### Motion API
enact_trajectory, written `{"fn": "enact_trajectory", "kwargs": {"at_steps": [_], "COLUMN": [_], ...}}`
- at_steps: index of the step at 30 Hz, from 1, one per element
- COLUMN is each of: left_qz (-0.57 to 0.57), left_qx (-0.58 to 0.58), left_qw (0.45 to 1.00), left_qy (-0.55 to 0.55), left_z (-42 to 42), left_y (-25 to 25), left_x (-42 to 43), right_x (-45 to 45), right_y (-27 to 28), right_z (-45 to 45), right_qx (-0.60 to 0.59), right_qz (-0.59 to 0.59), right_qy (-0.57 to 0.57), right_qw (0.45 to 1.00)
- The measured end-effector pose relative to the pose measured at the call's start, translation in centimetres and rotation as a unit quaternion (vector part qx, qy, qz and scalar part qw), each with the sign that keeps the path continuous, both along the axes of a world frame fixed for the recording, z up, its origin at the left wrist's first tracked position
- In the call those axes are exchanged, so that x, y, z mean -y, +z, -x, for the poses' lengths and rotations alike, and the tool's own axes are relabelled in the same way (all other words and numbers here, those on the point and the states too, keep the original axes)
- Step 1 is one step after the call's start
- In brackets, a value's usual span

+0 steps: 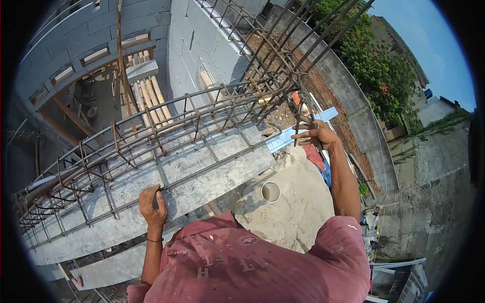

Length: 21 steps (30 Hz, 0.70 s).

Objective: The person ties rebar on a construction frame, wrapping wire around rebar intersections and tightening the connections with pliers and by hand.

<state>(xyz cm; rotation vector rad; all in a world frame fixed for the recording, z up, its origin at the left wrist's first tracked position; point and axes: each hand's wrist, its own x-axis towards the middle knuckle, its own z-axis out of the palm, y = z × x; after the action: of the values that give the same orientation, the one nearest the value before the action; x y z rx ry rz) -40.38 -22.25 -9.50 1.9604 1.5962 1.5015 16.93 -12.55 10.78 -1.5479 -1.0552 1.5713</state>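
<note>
A long rebar cage [194, 139] lies along a grey concrete-stained board [217, 179]. My left hand [153, 207] is at the cage's near lower bar, its fingers curled over the bar and the thumb beside them. Off the right end of the board, my right hand [319, 135] holds a dark pincer-like tool [298, 123], with the fingers around and between its handles. Behind that hand is a light blue strip [280, 141]. Upright bars [323, 43] rise from the corner of the cage just beyond the tool.
A round white cup [271, 192] with something in it stands on rough concrete [298, 202] near my body. Grey block walls [202, 45] and stacked wooden poles [151, 98] are below the cage. A boundary wall [353, 108] and trees [379, 70] are at the right.
</note>
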Motion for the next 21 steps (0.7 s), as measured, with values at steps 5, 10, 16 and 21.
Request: {"fn": "enact_trajectory", "kwargs": {"at_steps": [5, 10, 16, 21], "left_qz": [0.0, -0.004, -0.01, -0.004], "left_qx": [-0.005, -0.002, 0.005, 0.014], "left_qw": [1.0, 1.0, 1.0, 1.0], "left_qy": [0.009, 0.011, 0.007, 0.008], "left_z": [-0.1, -0.1, 0.0, -0.1], "left_y": [0.2, 0.2, 0.1, 0.6], "left_x": [0.0, -0.1, 0.0, -0.1], "right_x": [-0.5, -1.0, -2.1, -1.6], "right_y": [1.3, 4.1, 4.3, 4.9], "right_z": [-0.9, -1.3, -3.3, -0.3], "right_qx": [0.052, 0.2, 0.337, 0.444], "right_qz": [-0.01, 0.008, -0.013, 0.028], "right_qy": [0.023, 0.032, 0.066, 0.001], "right_qw": [0.998, 0.979, 0.939, 0.895]}}
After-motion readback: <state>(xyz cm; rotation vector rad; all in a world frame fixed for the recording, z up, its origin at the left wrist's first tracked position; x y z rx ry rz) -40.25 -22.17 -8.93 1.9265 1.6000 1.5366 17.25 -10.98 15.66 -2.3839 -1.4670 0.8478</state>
